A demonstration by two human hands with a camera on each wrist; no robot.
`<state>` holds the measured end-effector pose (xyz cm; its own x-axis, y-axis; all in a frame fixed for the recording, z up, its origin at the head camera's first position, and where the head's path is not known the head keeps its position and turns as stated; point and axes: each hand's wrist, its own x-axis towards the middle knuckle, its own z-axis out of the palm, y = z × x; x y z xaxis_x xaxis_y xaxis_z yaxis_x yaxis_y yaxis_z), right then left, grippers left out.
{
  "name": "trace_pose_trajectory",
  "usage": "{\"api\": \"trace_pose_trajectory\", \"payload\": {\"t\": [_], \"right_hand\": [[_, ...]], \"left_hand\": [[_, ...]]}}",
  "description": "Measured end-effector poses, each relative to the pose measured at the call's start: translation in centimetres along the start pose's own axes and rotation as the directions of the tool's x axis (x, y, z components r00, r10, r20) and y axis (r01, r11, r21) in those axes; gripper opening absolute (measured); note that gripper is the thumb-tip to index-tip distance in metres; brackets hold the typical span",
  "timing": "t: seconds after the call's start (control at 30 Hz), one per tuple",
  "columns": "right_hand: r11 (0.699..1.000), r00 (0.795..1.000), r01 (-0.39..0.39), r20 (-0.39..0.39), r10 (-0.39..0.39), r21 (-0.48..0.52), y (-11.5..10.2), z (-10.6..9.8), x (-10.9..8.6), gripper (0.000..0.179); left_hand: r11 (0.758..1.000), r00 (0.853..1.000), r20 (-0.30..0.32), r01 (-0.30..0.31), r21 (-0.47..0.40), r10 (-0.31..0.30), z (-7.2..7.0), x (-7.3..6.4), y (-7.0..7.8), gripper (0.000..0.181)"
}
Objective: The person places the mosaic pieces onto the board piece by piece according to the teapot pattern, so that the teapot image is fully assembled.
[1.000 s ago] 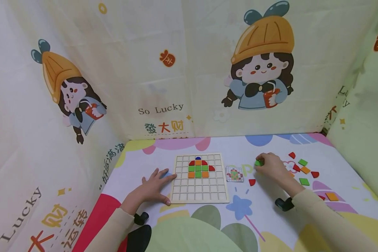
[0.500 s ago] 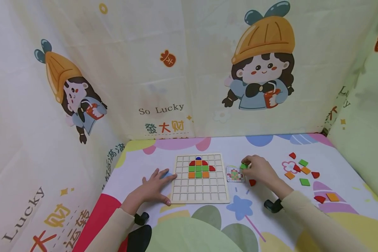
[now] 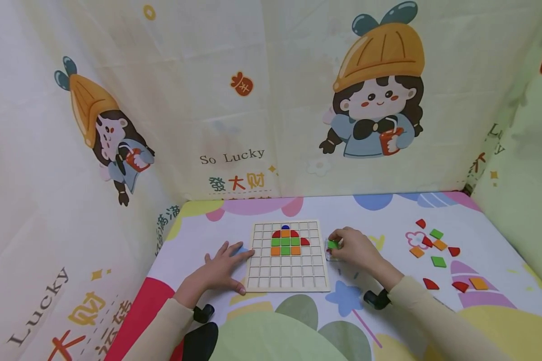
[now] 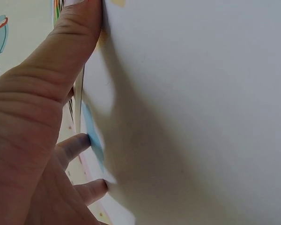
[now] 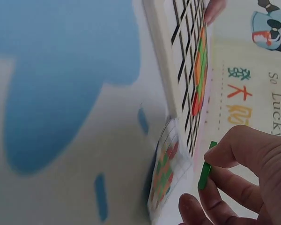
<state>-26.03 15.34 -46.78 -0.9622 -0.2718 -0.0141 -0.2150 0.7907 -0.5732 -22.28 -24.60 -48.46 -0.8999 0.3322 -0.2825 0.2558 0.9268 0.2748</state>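
Note:
My right hand (image 3: 359,249) pinches a green square tile (image 5: 206,169) between thumb and fingers. In the head view that tile overlaps the small pattern card (image 5: 166,165), which is partly hidden by the hand. Left of the card lies a wooden grid board (image 3: 287,278). Green, orange and red tiles and one blue piece (image 3: 285,227) form a shape in its upper middle. My left hand (image 3: 220,268) lies with fingers spread along the board's left edge, thumb at the lower left corner; the left wrist view shows its thumb (image 4: 61,56) beside that edge.
Several loose tiles lie on the right of the table, among them a green square (image 3: 438,261), an orange square (image 3: 479,284) and a red quarter-round piece (image 3: 430,284). A printed cloth wall (image 3: 298,175) stands behind the table.
My right hand has moved left with the green tile, from the open table to over the pattern card. My left hand has stayed at the board's edge.

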Motion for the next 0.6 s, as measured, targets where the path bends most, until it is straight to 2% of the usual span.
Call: {"api": "trace_pose_trajectory", "payload": {"t": [0.13, 0.37, 0.6], "right_hand": [[1.0, 1.0, -0.015, 0.008, 0.015, 0.015, -0.7, 0.6, 0.2, 0.031], [0.998, 0.999, 0.034, 0.026, -0.036, 0.052, -1.9, 1.8, 0.6, 0.028], [0.995, 0.997, 0.043, 0.061, -0.049, 0.089, -3.7, 3.8, 0.5, 0.026]], "left_hand": [[1.0, 1.0, -0.002, 0.001, -0.004, -0.001, 0.0, -0.1, 0.0, 0.107], [1.0, 1.0, -0.005, 0.003, -0.004, -0.003, -0.1, -0.1, 0.1, 0.107], [1.0, 1.0, -0.004, 0.008, -0.006, -0.008, 0.0, 0.0, 0.1, 0.106]]}}
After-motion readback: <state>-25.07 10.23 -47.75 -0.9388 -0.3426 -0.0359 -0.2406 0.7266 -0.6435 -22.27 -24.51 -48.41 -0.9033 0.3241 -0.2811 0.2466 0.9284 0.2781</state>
